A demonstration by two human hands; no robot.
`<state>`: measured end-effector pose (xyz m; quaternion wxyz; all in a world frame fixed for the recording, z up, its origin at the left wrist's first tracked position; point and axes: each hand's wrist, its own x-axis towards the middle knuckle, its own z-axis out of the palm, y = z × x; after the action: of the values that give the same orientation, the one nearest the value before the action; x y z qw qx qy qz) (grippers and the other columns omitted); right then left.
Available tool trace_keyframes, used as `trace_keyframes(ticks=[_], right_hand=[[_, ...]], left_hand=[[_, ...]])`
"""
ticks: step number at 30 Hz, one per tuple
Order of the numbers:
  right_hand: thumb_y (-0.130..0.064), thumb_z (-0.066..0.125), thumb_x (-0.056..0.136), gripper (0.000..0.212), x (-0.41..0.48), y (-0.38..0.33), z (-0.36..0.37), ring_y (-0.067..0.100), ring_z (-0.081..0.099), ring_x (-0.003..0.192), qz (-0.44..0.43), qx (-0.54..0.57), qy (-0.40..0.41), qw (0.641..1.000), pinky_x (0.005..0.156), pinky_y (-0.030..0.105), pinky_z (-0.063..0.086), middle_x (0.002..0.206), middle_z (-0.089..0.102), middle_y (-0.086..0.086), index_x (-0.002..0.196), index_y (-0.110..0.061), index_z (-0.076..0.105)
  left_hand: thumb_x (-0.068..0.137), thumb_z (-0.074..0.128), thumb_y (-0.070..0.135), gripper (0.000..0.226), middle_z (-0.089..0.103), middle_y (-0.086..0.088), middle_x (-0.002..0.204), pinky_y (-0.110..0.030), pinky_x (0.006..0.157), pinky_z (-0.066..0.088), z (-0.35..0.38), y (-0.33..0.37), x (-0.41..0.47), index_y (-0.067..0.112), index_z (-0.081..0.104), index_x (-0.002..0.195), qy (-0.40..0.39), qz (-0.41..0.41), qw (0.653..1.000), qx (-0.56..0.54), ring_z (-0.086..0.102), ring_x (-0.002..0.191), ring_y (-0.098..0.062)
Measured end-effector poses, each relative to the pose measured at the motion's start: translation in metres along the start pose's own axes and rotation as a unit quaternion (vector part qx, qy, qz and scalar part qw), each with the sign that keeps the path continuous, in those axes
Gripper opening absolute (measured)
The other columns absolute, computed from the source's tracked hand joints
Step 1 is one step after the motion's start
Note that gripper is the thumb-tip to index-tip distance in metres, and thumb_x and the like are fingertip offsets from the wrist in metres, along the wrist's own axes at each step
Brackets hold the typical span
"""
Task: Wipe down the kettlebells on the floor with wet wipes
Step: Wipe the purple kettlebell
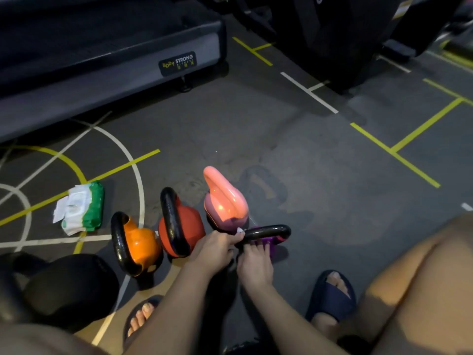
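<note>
5 kettlebells sit on the dark gym floor [294,149] in front of a crouching person. The purple kettlebell [271,244] is the closest 1, right at the hands, w/ its black handle [268,232] lying sideways. The L hand [213,249] is curled & pinches a small white wipe [240,230] against the left end of that handle. The R hand [256,265] has its fingers on the purple body just under the handle; can't tell if it grips or only presses. The pink kettlebell [225,201] stands just behind the purple 1. The red kettlebell [195,224] & orange kettlebell [139,245] come next in the row to the left, both w/ black handles. A big black kettlebell [69,285] is at the far left. The wet wipes pack [83,208], green & white, lies on the floor behind the orange 1, w/ a white flap sticking out. A grey treadmill [110,60] is at the back. Both feet wear dark blue slippers [332,295].
</note>
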<state>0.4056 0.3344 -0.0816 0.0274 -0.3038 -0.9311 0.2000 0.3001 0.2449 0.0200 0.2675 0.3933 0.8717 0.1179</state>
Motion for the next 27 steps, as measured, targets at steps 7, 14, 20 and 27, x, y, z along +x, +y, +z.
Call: trace_keyframes(ticks=[7, 14, 20, 27], right_hand=[[-0.017, 0.061, 0.080, 0.033, 0.009, 0.027, -0.006, 0.023, 0.063, 0.102, -0.089, -0.060, 0.094, 0.990, 0.112, 0.037, 0.028, 0.100, 0.074, -0.003, 0.110, -0.022, 0.075], [-0.013, 0.091, 0.060, 0.029, 0.012, 0.043, -0.005, 0.027, 0.068, 0.095, -0.059, -0.041, 0.098, 0.993, 0.099, 0.039, 0.048, 0.089, 0.073, 0.002, 0.084, -0.019, 0.077], [-0.007, 0.077, 0.073, 0.010, 0.004, 0.001, 0.001, 0.025, 0.066, 0.080, 0.076, 0.128, 0.083, 0.985, 0.061, 0.033, 0.054, 0.080, 0.068, 0.005, 0.076, -0.016, 0.074], [0.002, 0.053, 0.097, 0.017, 0.006, -0.028, -0.034, 0.017, 0.070, 0.065, 0.408, 0.779, 0.069, 0.471, 0.058, 0.024, 0.057, 0.075, 0.073, 0.010, 0.091, -0.001, 0.069]], left_hand=[[0.093, 0.057, 0.020, 0.067, 0.065, -0.001, 0.134, -0.032, 0.093, 0.048, 0.002, 0.000, -0.005, 0.056, 0.040, 0.146, -0.007, -0.015, 1.000, -0.003, 0.059, 0.123, -0.024], [0.095, 0.058, 0.023, 0.063, 0.060, -0.001, 0.142, -0.031, 0.098, 0.045, 0.007, 0.004, -0.006, 0.053, 0.040, 0.148, 0.007, -0.026, 1.000, -0.005, 0.057, 0.127, -0.024], [0.092, 0.058, 0.024, 0.064, 0.067, -0.001, 0.131, -0.032, 0.095, 0.050, 0.012, 0.003, -0.009, 0.062, 0.042, 0.141, 0.020, -0.056, 0.998, -0.037, 0.064, 0.117, -0.024], [0.090, 0.055, 0.023, 0.065, 0.069, -0.001, 0.129, -0.035, 0.092, 0.052, 0.015, 0.001, -0.006, 0.061, 0.042, 0.141, 0.029, -0.054, 0.997, -0.051, 0.064, 0.115, -0.025]])
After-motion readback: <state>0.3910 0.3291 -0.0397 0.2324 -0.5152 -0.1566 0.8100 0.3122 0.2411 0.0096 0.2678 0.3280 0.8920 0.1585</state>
